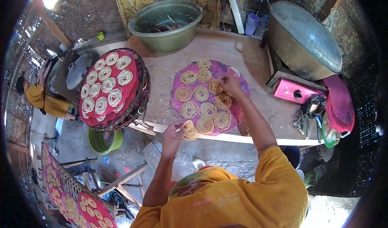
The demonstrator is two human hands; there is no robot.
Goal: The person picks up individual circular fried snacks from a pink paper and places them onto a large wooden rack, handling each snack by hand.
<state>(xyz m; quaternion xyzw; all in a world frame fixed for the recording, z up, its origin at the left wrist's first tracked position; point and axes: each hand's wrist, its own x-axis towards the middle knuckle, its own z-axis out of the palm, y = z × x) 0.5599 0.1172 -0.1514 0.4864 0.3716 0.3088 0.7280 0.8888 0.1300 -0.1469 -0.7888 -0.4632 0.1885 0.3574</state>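
Head view: left hand (173, 136) pinches a stack of noodle coils (189, 131) at the desk's (258, 66) near edge, kept close as supply. Right hand (229, 84), fingers pressed together, sets 1 coil onto the round pink mat (238, 111) w/ approx 10 coils spaced apart, prob. so they don't stick.

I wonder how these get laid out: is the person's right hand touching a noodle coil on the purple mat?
Touching. The head view shows the right hand with its fingertips pressed on a noodle coil lying on the purple mat, no gap between them.
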